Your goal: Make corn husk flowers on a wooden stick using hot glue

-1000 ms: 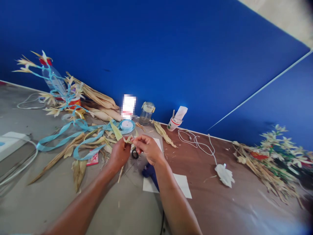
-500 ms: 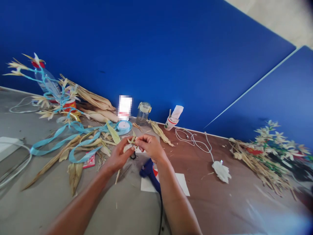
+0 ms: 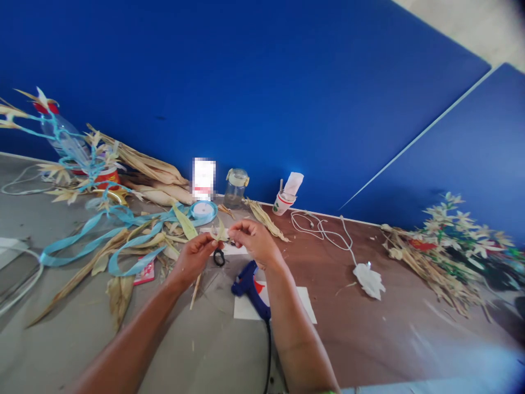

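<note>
My left hand [image 3: 192, 258] and my right hand [image 3: 256, 242] meet above the table, both pinching a small piece of dried corn husk [image 3: 219, 234] between fingertips. A thin husk stem hangs below my left hand. A blue glue gun [image 3: 249, 287] lies under my right wrist on a white sheet of paper [image 3: 303, 303], its black cord running toward me. A small black ring-shaped object [image 3: 219, 257] lies on the table just below the husk piece.
Light blue ribbon [image 3: 94, 241] and its spool [image 3: 204, 209] lie among dried husks [image 3: 139, 164] at left. A plastic bottle [image 3: 61, 139], a glass jar [image 3: 235, 187], a paper cup [image 3: 284, 201], a white cable [image 3: 324, 232] and husk flowers [image 3: 447, 251] line the blue wall.
The view has shifted, so the glue gun now shows fully beneath my right wrist. My hands stay together on the husk piece, raised slightly.
</note>
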The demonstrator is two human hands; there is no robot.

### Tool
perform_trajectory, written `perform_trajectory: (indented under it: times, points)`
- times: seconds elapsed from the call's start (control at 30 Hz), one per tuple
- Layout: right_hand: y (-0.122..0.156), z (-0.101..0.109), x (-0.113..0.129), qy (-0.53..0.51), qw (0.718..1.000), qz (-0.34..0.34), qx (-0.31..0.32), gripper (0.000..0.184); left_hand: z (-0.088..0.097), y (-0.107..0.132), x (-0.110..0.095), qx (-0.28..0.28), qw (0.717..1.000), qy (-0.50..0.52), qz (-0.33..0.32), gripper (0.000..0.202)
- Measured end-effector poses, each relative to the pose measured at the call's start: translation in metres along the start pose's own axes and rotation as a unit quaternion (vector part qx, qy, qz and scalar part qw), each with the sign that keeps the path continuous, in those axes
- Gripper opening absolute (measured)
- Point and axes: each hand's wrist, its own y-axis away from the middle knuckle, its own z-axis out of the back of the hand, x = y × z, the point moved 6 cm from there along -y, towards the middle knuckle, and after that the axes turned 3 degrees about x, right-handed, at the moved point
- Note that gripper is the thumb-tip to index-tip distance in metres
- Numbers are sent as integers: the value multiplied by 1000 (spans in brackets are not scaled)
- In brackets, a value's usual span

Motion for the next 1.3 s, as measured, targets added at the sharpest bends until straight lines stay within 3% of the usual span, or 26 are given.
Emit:
perform_trajectory:
  times: [0.13, 0.37, 0.73, 0.83, 0.93, 1.1, 1.3]
  points:
    - [-1, 11, 1, -75, 993, 6, -91, 15, 1, 0, 0, 13, 1000, 5, -6, 22]
    - [-4, -1, -7, -119, 991, 6, -57, 14, -7, 2, -2, 62, 997, 41, -15, 20]
    - [-5, -11, -12, -176, 983, -4, -57, 14, -4, 1, 3, 47, 995, 88, -21, 13]
    - [-5, -11, -13, -184, 980, -12, -72, 15, -3, 1, 6, 30, 987, 159, -2, 13]
    - [-6, -12, -14, -182, 980, -17, -73, 16, -1, 0, 7, -16, 959, 283, 19, 14]
    - [-6, -16, -17, -137, 988, -4, -74, 14, -4, -1, 6, -18, 947, 317, 54, 16]
    - [-3, -22, -10, 57, 994, 58, -79, 10, -4, -1, 11, -21, 966, 245, 73, 19]
